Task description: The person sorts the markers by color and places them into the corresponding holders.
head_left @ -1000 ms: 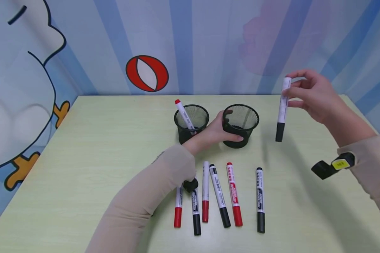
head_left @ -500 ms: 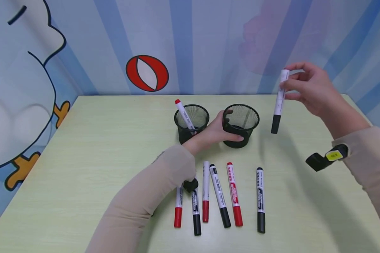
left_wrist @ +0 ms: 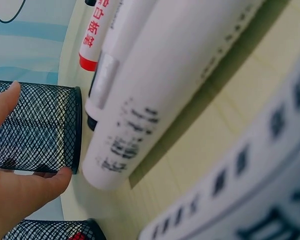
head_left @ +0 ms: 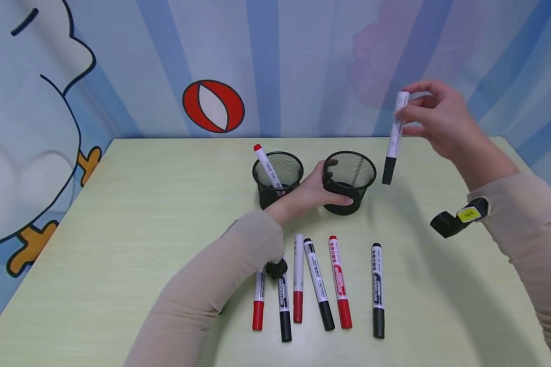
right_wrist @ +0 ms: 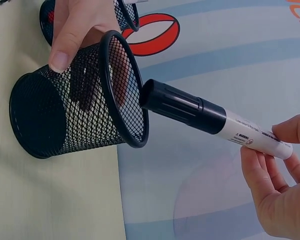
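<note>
My left hand (head_left: 309, 193) grips the side of the right-hand black mesh pen holder (head_left: 359, 191), thumb in front and fingers behind. This holder stands upright on the table. In the right wrist view, my right hand (right_wrist: 282, 185) pinches a black-capped white marker (right_wrist: 240, 131) near its plain end, cap pointing down. In the head view that marker hangs just right of the gripped holder, its cap above the table. A second mesh pen holder (head_left: 280, 159) stands to the left, with a red-tipped marker (head_left: 267, 165) leaning inside it.
Several markers lie in front of the holders, among them a red-capped marker (head_left: 340, 283) and a black-capped marker (head_left: 377, 290) apart at the right. My left forearm crosses over the leftmost ones. A patterned backdrop (head_left: 298, 66) rises behind the pale table (head_left: 165, 244).
My right hand has moved left and upward with the marker, bringing it closer to the gripped pen holder. The left hand and both holders have stayed in place.
</note>
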Action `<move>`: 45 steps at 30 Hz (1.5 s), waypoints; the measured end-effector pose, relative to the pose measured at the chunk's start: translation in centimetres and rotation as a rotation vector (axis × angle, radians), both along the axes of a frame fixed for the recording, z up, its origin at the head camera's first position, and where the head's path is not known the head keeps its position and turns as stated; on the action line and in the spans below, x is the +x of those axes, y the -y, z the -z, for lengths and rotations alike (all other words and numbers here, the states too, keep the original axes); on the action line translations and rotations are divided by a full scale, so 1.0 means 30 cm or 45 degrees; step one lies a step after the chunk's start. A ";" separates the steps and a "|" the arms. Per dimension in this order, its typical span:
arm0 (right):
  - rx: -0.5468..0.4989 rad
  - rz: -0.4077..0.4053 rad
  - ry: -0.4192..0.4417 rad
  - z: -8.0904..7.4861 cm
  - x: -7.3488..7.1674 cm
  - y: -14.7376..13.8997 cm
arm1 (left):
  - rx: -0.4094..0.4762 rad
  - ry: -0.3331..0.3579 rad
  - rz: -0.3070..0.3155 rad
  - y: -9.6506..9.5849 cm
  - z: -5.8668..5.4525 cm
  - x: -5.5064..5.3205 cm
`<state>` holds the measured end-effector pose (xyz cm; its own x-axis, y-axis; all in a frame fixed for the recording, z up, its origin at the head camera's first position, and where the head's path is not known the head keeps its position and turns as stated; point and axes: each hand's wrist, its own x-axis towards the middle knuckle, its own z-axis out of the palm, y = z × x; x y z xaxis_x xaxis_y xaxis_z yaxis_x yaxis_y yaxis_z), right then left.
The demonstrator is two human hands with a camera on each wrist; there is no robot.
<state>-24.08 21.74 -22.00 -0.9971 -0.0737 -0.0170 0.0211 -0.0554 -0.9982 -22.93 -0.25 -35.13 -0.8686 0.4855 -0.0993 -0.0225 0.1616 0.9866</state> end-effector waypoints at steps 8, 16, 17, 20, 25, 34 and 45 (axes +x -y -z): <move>0.032 0.023 -0.017 0.013 -0.025 0.039 | -0.009 0.003 0.009 0.002 -0.001 0.000; 0.054 0.005 -0.105 0.041 -0.039 0.087 | -0.016 -0.008 -0.013 -0.002 0.004 0.003; 0.052 0.004 -0.114 0.044 -0.040 0.094 | -0.016 -0.007 -0.015 -0.002 0.006 0.003; 0.054 -0.001 -0.140 0.054 -0.040 0.113 | -0.011 -0.007 -0.014 -0.002 0.008 0.004; 0.085 -0.011 -0.204 0.080 -0.044 0.140 | -0.011 -0.015 -0.011 -0.001 0.007 0.004; 0.210 -0.036 -0.255 0.135 -0.053 0.179 | 0.013 -0.005 -0.006 -0.001 0.012 0.003; 0.367 -0.065 -0.285 0.182 -0.049 0.207 | 0.013 -0.022 -0.009 -0.004 0.013 -0.001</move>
